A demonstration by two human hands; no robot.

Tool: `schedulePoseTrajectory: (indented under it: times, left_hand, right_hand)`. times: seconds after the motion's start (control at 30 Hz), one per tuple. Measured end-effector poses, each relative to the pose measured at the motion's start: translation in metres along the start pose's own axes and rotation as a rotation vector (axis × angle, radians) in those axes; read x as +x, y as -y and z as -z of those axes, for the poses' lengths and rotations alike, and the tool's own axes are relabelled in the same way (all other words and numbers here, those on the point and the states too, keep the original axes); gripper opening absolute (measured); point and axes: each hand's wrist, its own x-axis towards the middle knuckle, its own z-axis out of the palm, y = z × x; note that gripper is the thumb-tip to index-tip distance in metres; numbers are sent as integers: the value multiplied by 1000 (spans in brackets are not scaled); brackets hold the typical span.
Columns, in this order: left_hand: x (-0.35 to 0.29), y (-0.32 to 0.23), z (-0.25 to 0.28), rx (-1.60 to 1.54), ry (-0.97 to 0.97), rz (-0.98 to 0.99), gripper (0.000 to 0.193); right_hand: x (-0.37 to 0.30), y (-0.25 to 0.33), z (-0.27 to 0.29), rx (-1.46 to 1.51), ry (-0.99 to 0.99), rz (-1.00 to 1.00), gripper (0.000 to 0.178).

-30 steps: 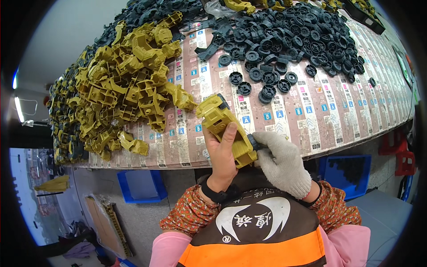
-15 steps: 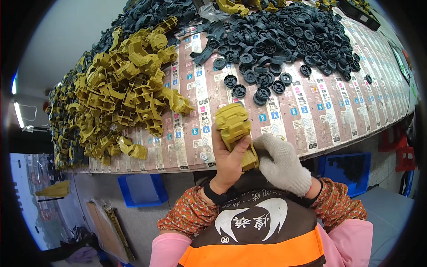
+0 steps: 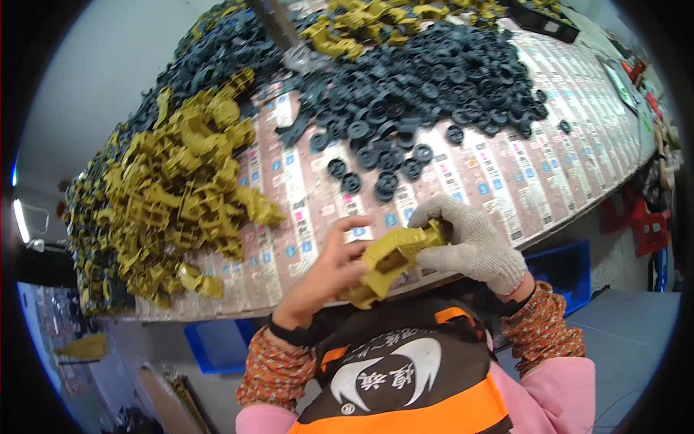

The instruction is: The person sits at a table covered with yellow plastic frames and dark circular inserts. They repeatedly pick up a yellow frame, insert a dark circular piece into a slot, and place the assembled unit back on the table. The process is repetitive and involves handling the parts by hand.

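Observation:
Between my hands, just over the table's near edge, is a yellow plastic toy vehicle body (image 3: 391, 262), tilted with a window-like opening showing. My right hand (image 3: 473, 246), in a white knitted glove, grips its right end between thumb and fingers. My bare left hand (image 3: 327, 269) is at the other end with its fingers apart, close against the body; whether they touch it is hard to tell. Beyond my hands lie loose dark toy wheels (image 3: 385, 185). To the left rises a heap of similar yellow bodies (image 3: 177, 184).
A large pile of dark wheels (image 3: 441, 83) covers the table's far middle. More yellow parts (image 3: 383, 22) and a black tray (image 3: 543, 20) are at the back. Blue bins (image 3: 217, 346) stand below the near edge. Red stools (image 3: 648, 230) are at the right.
The yellow body has turned from upright to slanted, its opening now showing. My left hand has loosened its grip and spread its fingers, while my right hand has taken hold. The view has shifted.

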Motion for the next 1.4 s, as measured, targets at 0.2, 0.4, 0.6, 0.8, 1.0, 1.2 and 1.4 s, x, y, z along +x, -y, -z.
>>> schedulePoseTrajectory:
  times: [0.2,0.4,0.6,0.8,1.0,1.2,1.4]
  left_hand:
    - [21,36,-16,-253,-131,-378,98]
    - [38,46,-15,-573,-307,-321,58]
    - [20,31,-7,-402,-349,-272,50]
    - [15,44,-16,-402,-465,-198,42]
    - [29,45,-17,-391,-409,-127,48]
    - [30,39,-26,-417,-311,-85,54]
    - [20,45,-25,-365,-263,-140,60]
  right_hand:
    - [-16,9,-7,435,-253,-191,41]
    - [-9,-18,61,-392,-160,158,39]
    - [7,-85,341,-1222,-1176,-51,26]
    - [16,-86,377,-1496,-866,-285,38]
    - [4,-89,374,-1500,-796,-257,24]
    - [-16,-77,323,-1421,-623,-33,24]
    - [-27,-60,247,-1127,-632,9,24]
